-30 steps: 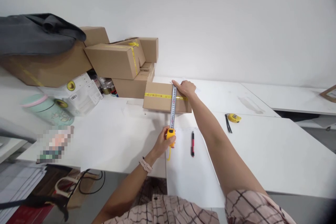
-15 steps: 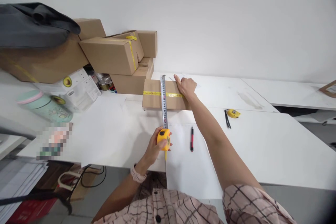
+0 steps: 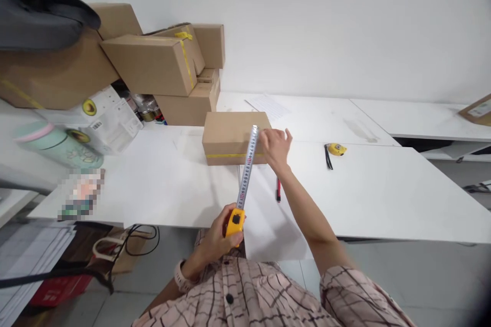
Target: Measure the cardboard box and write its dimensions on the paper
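Note:
My left hand [image 3: 224, 232] is wrapped around a yellow tape measure [image 3: 235, 220] near the table's front edge. Its metal blade [image 3: 246, 173] extends away from me, slanting to the right, and the tip overlaps the right part of a brown cardboard box [image 3: 233, 127] in view. Whether the blade touches the box I cannot tell. The box's plain face is up, and a yellow tape strip runs along its front side. Beside the box's right end and close to the blade tip is my right hand [image 3: 276, 148], fingers loosely bent and partly apart, with no held thing visible.
A red and black pen [image 3: 278, 190] lies on white paper [image 3: 268, 235] below my right hand. To the right sits another yellow tape measure [image 3: 336, 149] with a black strap. Stacked cardboard boxes [image 3: 149, 64], a green bottle [image 3: 57, 143] and a white carton [image 3: 111, 117] occupy the left.
The box has been turned, so its taped face now points toward me instead of up. My right hand has come off its top. The blade has swung from upright to slanting right.

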